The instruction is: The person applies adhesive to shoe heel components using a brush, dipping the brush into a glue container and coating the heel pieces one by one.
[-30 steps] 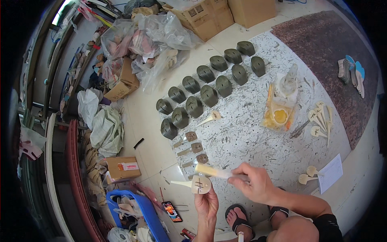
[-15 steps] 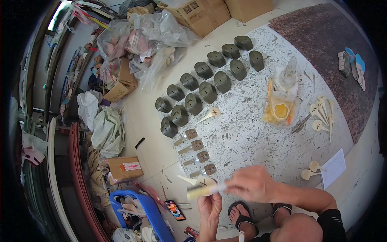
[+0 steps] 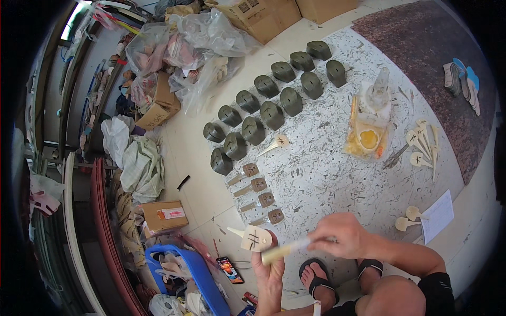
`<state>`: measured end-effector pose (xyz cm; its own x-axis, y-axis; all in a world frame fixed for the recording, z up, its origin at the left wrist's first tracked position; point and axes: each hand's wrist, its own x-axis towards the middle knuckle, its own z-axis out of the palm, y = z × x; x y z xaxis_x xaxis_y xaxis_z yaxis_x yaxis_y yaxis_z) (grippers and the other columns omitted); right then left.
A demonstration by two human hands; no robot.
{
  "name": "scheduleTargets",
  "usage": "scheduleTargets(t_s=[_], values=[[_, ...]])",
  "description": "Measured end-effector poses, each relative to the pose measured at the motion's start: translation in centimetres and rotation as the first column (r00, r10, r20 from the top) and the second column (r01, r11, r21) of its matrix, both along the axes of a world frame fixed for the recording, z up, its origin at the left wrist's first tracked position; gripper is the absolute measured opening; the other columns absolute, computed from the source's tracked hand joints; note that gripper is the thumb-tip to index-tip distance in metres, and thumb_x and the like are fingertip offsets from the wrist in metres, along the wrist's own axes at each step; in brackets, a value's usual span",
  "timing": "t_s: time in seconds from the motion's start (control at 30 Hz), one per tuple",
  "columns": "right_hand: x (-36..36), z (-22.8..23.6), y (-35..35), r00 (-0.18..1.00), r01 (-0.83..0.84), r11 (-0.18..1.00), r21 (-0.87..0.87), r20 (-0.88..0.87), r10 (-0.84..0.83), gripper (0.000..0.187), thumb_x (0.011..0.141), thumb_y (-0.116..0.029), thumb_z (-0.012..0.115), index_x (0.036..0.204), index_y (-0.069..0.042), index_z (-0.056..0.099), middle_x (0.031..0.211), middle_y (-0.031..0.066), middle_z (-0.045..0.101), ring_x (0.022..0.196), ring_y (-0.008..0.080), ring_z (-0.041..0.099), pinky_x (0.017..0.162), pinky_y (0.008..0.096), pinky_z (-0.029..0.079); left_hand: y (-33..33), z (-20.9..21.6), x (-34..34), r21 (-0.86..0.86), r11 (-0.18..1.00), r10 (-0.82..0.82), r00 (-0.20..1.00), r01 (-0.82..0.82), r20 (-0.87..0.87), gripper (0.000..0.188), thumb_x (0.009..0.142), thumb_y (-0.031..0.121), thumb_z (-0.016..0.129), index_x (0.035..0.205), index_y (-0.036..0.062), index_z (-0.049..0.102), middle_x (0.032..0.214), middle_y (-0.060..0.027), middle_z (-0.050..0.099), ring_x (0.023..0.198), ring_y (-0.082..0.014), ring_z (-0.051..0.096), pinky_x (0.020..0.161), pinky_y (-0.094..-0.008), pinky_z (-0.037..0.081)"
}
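Note:
My left hand point(image 3: 270, 267) grips a cream paddle-shaped piece point(image 3: 252, 239) with a narrow tail and a dark pen mark on its face. In my right hand point(image 3: 340, 234) is a flat brush point(image 3: 279, 252) with a pale yellowish head and a light handle. Its head lies across the edge of the cream piece by my left fingers; blur hides whether they touch. Several brown paddle-shaped pieces point(image 3: 266, 199) lie in a column just beyond my hands. Past them, dark green heel-shaped blocks point(image 3: 252, 130) stand in two rows, with another cream piece point(image 3: 281, 141) beside them.
On the scratched white board point(image 3: 316, 184) stands a plastic-wrapped tray of yellow paste point(image 3: 367, 139). To the right lie more cream pieces point(image 3: 416, 159), a paper sheet point(image 3: 438, 216) and blue-and-grey pieces point(image 3: 464, 84). A blue bin point(image 3: 203, 287) and a phone point(image 3: 230, 269) are at lower left.
The cream piece has shifted left and turned so its marked face shows more. The brush has moved right off that face toward its edge, with my right hand moving right too.

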<state>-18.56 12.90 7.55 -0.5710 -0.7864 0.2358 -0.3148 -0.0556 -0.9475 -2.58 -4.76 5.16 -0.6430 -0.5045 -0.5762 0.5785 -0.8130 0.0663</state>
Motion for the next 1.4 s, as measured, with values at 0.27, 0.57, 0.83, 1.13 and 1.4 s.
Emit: scheduleTargets(t_s=[0.27, 0.57, 0.83, 1.13, 1.4], values=[[1.1, -0.1, 0.1, 0.908, -0.066, 0.988, 0.143, 0.419, 0.000, 0.016, 0.085, -0.019, 0.068, 0.093, -0.005, 0.063, 0.078, 0.0102, 0.066, 0.066, 0.0199, 0.064, 0.059, 0.0296, 0.049, -0.2, -0.2, -0.1, -0.054, 0.997, -0.069, 0.991, 0.063, -0.117, 0.032, 0.091, 0.003, 0.056, 0.122, -0.0033, 0.051, 0.123, -0.0178, 0.057, 0.109, -0.0296, 0.060, 0.091, -0.0351, 0.056], [0.8, 0.5, -1.0, 0.884, 0.026, 0.994, 0.107, 0.462, -0.073, 0.021, 0.089, -0.019, 0.065, 0.097, -0.002, 0.059, 0.077, 0.0111, 0.066, 0.064, 0.0182, 0.062, 0.058, 0.0305, 0.047, 0.5, 0.0, -0.4, -0.392, 0.904, -0.138, 0.984, 0.172, 0.112, 0.036, 0.092, 0.003, 0.055, 0.126, -0.0035, 0.048, 0.125, -0.0169, 0.056, 0.112, -0.0251, 0.059, 0.093, -0.0323, 0.055], [0.7, 1.2, -1.4, 0.901, 0.084, 0.991, 0.103, 0.417, -0.119, 0.024, 0.089, -0.024, 0.064, 0.096, -0.002, 0.057, 0.073, 0.0121, 0.064, 0.062, 0.0207, 0.062, 0.056, 0.0332, 0.046, 0.8, 0.4, -0.6, -0.482, 0.861, -0.105, 0.984, 0.161, 0.142, 0.035, 0.091, 0.001, 0.055, 0.126, -0.0035, 0.048, 0.123, -0.0165, 0.058, 0.109, -0.0234, 0.060, 0.096, -0.0331, 0.052], [1.3, 0.6, -1.8, 0.911, 0.065, 0.980, 0.188, 0.389, -0.135, 0.023, 0.087, -0.019, 0.067, 0.095, 0.000, 0.056, 0.072, 0.0104, 0.065, 0.060, 0.0171, 0.061, 0.054, 0.0329, 0.046, 0.3, 0.1, -0.7, -0.461, 0.876, -0.084, 0.987, 0.140, 0.140, 0.033, 0.093, 0.004, 0.054, 0.125, -0.0026, 0.048, 0.123, -0.0165, 0.057, 0.109, -0.0233, 0.060, 0.093, -0.0302, 0.054], [2.2, -1.6, -0.4, 0.873, 0.054, 0.972, 0.229, 0.462, -0.157, 0.020, 0.087, -0.015, 0.067, 0.096, 0.001, 0.057, 0.076, 0.0110, 0.066, 0.068, 0.0154, 0.064, 0.060, 0.0294, 0.049, -0.4, 0.0, -0.2, -0.313, 0.949, -0.027, 0.999, 0.031, 0.017, 0.032, 0.092, 0.004, 0.055, 0.123, -0.0030, 0.050, 0.122, -0.0158, 0.058, 0.110, -0.0245, 0.060, 0.094, -0.0329, 0.055]])
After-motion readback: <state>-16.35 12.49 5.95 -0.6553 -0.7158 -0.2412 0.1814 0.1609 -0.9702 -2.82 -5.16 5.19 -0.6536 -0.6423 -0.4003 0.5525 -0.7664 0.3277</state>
